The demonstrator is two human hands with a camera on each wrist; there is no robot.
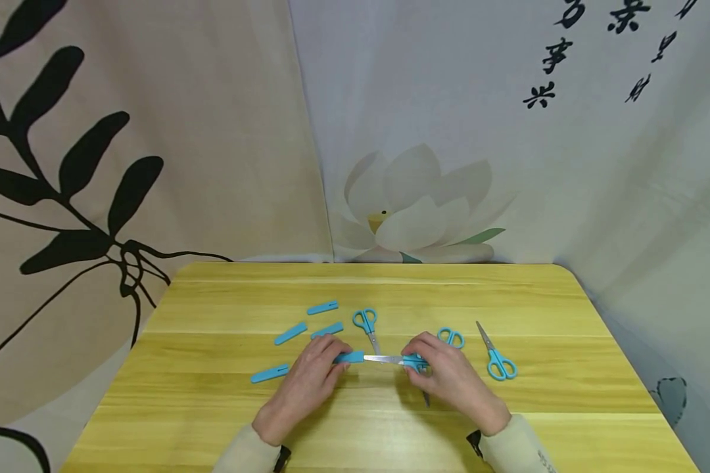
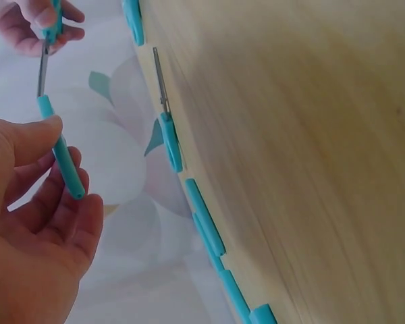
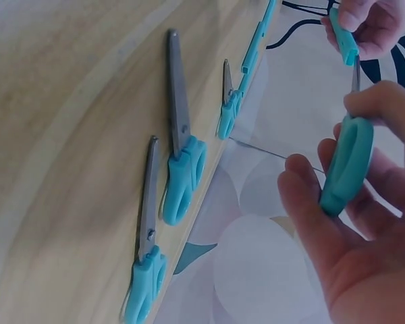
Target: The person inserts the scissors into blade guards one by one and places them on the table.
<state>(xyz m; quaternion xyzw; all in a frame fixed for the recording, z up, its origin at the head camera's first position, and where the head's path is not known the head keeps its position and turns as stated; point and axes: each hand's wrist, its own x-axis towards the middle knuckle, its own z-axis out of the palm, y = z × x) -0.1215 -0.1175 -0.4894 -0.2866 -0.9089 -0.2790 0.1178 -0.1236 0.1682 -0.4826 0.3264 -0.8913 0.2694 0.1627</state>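
My left hand (image 1: 316, 368) pinches a slim blue blade cover (image 1: 350, 357) between thumb and fingers. Opposite it, my right hand (image 1: 449, 373) grips a pair of scissors (image 1: 384, 359) by the blue handles, blades pointing left. The closed blades run up to the cover's end, the two in one line above the table. From the left wrist, the cover (image 2: 69, 169) and the scissors' blades (image 2: 42, 73) meet end to end. The right wrist view shows the blue handle (image 3: 349, 165) between thumb and fingers.
Several blue covers, one of them at the back (image 1: 322, 307), lie on the table (image 1: 213, 407) at left. Small scissors (image 1: 365, 321) lie behind my hands, others (image 1: 451, 337) partly hidden beneath my right hand. Another pair (image 1: 499, 364) lies at right. A printed curtain (image 1: 242, 131) hangs behind.
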